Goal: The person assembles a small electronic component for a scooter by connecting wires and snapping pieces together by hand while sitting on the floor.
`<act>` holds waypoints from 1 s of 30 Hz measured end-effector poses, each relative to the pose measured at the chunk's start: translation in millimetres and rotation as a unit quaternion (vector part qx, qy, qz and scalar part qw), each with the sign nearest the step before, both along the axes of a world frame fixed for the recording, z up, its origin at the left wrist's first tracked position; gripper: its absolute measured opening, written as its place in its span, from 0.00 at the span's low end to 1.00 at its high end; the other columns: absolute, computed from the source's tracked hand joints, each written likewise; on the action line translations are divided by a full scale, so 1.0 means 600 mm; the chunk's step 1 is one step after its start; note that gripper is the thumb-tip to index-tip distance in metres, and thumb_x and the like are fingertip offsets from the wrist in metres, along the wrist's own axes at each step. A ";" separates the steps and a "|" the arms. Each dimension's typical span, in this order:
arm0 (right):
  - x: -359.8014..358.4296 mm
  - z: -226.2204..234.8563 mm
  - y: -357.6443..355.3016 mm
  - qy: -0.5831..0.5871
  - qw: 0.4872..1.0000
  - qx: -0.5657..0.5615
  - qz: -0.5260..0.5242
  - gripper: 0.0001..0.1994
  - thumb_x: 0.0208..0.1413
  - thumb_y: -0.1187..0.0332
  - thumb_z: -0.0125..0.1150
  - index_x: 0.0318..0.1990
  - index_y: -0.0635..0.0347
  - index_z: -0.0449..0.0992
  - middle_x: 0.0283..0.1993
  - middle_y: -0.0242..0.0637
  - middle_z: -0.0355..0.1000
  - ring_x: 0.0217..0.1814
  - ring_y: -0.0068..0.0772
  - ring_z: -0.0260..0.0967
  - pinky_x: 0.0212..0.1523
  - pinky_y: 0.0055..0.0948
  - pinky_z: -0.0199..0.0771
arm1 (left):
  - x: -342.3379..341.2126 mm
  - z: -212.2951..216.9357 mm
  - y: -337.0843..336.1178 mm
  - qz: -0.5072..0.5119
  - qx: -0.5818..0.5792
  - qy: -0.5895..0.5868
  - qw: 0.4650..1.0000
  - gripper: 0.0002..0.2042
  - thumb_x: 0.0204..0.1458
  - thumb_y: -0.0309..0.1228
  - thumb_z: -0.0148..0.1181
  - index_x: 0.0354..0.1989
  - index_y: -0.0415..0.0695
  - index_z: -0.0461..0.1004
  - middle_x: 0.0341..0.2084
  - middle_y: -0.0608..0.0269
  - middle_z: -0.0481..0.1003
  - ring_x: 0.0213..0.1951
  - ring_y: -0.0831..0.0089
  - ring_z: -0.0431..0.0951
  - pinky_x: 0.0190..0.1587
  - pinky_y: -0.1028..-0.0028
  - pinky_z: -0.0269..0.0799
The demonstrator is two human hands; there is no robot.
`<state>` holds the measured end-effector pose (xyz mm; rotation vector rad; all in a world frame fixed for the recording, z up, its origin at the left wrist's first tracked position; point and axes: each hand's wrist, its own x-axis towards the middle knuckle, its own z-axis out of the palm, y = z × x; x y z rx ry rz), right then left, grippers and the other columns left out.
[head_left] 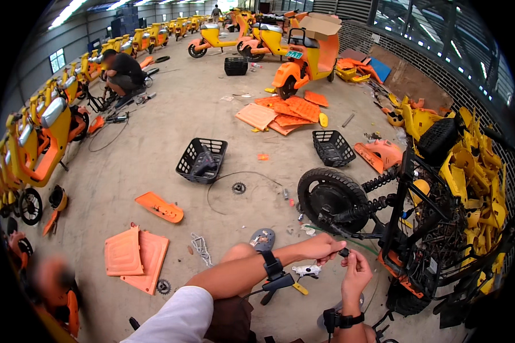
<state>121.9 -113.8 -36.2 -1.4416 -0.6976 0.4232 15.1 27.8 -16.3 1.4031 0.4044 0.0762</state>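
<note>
My left hand (321,248) reaches across from the left with its fingers closed in a pinch on a small black part (343,252). Close beside it, my right hand (356,273) is raised with its fingertips pressed together at the lower end of that same part. What kind of part it is, I cannot make out. Just right of both hands lies a stripped black scooter frame (403,197), with its rear wheel (332,200) and coil shock absorbers (372,208) attached. Beneath my hands, a silver metal bracket (306,270) and a yellow-handled tool (299,288) rest on the floor.
Ahead stand two black crates (202,160) (333,148). Orange panels (286,111) lie beyond them, others (137,257) at my left. Broken yellow body panels (469,171) heap up at the right. A crouching person (123,74) works near the scooter row (46,137).
</note>
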 end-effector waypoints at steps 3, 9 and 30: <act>-0.002 -0.008 0.010 0.007 1.000 0.003 0.019 0.09 0.59 0.73 0.57 0.42 0.71 0.75 0.30 0.35 0.73 0.30 0.21 0.71 0.33 0.20 0.72 | -0.013 -0.011 0.007 0.007 -0.006 -0.012 1.000 0.28 0.62 0.51 0.43 0.16 0.40 0.67 0.08 0.68 0.63 0.13 0.78 0.64 0.18 0.75 0.60; -0.008 -0.013 0.018 0.035 0.999 0.005 0.034 0.11 0.59 0.71 0.58 0.42 0.72 0.75 0.29 0.37 0.74 0.27 0.23 0.71 0.31 0.21 0.73 | -0.026 -0.015 0.013 0.005 0.017 -0.007 1.000 0.27 0.62 0.51 0.43 0.17 0.42 0.66 0.09 0.68 0.63 0.13 0.79 0.63 0.18 0.76 0.59; 0.029 -0.001 -0.043 0.019 0.998 0.032 -0.059 0.10 0.57 0.77 0.59 0.44 0.74 0.74 0.35 0.40 0.75 0.34 0.25 0.73 0.37 0.22 0.74 | 0.055 -0.009 -0.041 -0.016 -0.133 -0.030 0.991 0.25 0.62 0.51 0.45 0.16 0.47 0.56 0.10 0.72 0.54 0.13 0.80 0.54 0.16 0.76 0.52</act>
